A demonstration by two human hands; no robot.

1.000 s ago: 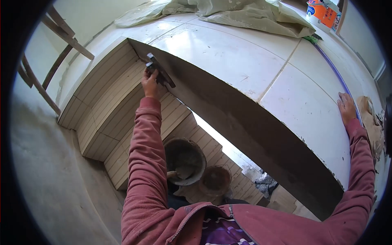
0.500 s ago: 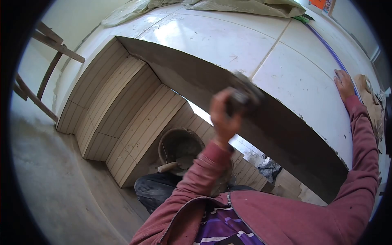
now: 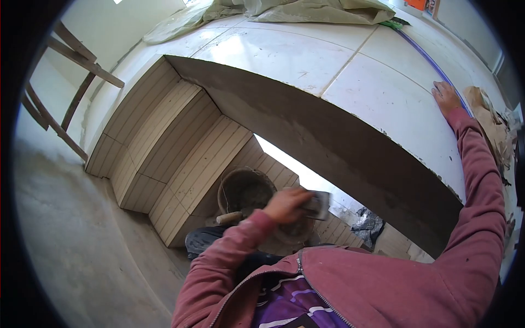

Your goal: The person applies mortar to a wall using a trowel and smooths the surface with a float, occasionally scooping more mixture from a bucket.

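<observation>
Brings left grip [image 3: 287,205] down just beside the bucket [image 3: 243,188], clamped on a likely stiff, light, mortar-slick trowel [image 3: 318,204], best taken by its handle.

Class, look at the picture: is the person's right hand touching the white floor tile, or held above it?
Touching. The head view shows the right hand lying flat, palm down, on the white floor tile, with no gap beneath it.

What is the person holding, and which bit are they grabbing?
The left hand grips a trowel, seemingly by its handle, which the hand covers; the picture is blurred there. The right hand holds nothing and lies flat on the white tiles.
</observation>
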